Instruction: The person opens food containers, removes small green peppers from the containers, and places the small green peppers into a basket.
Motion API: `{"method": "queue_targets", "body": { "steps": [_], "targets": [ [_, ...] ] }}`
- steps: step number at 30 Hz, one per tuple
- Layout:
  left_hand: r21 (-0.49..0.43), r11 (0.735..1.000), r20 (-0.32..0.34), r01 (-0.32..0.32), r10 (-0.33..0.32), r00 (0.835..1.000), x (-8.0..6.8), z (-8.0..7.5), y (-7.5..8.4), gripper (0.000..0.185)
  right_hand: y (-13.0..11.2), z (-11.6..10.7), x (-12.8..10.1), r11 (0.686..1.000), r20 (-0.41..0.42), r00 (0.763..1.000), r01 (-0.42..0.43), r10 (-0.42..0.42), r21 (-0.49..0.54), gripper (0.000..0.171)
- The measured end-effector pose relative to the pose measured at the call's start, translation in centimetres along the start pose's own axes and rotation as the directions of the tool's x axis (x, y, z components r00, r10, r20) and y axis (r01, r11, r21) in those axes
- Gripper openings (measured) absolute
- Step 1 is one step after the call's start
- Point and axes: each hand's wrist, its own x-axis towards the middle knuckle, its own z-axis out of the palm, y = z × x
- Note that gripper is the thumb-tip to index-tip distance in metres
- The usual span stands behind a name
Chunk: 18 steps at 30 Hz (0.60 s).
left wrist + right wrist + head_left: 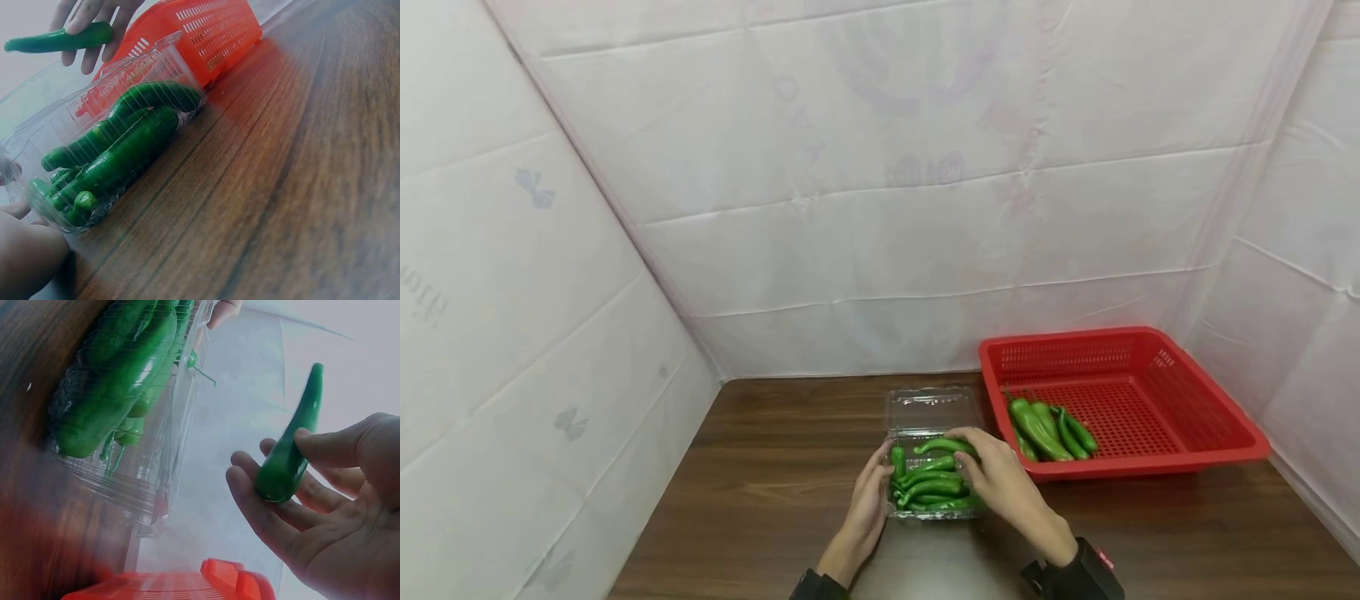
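A clear plastic clamshell box (928,515) stands on the table with its lid (934,410) folded back. Several green peppers (934,487) lie inside it. My left hand (867,504) grips the box's left side, its thumb at the rim; in the left wrist view only part of that hand shows at the lower left. Between thumb and fingers, my right hand (1000,475) pinches one green pepper (290,453). That pepper hangs above the box's far part, apart from the peppers below, as both wrist views show.
To the right of the box stands a red plastic basket (1157,462), with several green peppers (1045,429) at its left end. Brown wood-grain tabletop (760,483) extends around the box. White sheeting (850,250) hangs behind and at both sides.
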Motion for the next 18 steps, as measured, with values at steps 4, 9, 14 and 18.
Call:
{"method": "queue_targets", "body": {
  "steps": [4,9,14,18],
  "targets": [
    [0.004,1.000,-0.003,0.003,-0.003,1.000,-0.12,0.02,0.04,0.064,0.01,0.11,-0.09,1.000,-0.033,0.999,-0.011,0.011,0.003,0.032],
    [0.000,1.000,-0.005,0.001,-0.001,1.000,-0.20,0.06,0.12,0.064,0.07,0.11,-0.12,1.000,-0.079,0.997,0.026,-0.026,0.005,0.039],
    [0.000,1.000,-0.007,-0.001,0.001,1.000,-0.17,0.11,0.13,0.064,0.09,-0.09,-0.18,0.997,-0.157,0.985,0.072,-0.072,-0.002,0.051],
    [-0.002,1.000,-0.009,-0.010,0.010,1.000,-0.11,0.09,0.06,0.064,0.07,-0.18,-0.12,0.996,-0.203,0.975,0.092,-0.092,-0.008,0.047]
  ]
}}
